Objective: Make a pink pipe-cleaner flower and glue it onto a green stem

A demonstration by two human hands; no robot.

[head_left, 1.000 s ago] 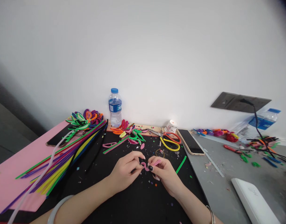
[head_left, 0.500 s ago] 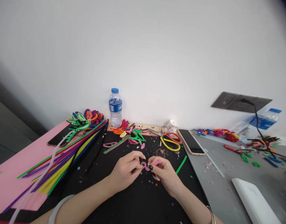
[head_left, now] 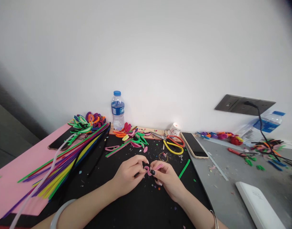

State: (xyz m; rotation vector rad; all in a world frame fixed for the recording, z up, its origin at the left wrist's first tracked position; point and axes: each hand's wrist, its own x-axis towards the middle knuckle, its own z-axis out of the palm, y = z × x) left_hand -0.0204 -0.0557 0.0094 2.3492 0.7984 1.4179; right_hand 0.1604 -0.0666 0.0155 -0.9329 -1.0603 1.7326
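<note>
Between my two hands, above the black mat [head_left: 107, 203], is a short pink pipe cleaner [head_left: 148, 171] bent into a small curve. My left hand [head_left: 131, 173] pinches its left end with thumb and fingertips. From the other side, my right hand [head_left: 168, 178] grips it between thumb and forefinger, and the free end sticks up past the fingers. A green pipe cleaner piece [head_left: 184, 168] lies just right of my right hand. Beyond the hands lie scissors [head_left: 174, 144] with red and yellow handles, and a pile of bent pipe cleaner loops [head_left: 138, 138].
Long pipe cleaners [head_left: 64, 165] are bundled at the left on pink card [head_left: 24, 162]. A water bottle [head_left: 117, 111] and a paper cup [head_left: 174, 129] stand by the wall. One phone [head_left: 194, 145] lies right of the scissors. A white power bank [head_left: 259, 203] rests on the grey table [head_left: 222, 190].
The bend in the pink pipe cleaner has become slightly tighter and rounder between my fingers. Both hands stay in nearly the same place.
</note>
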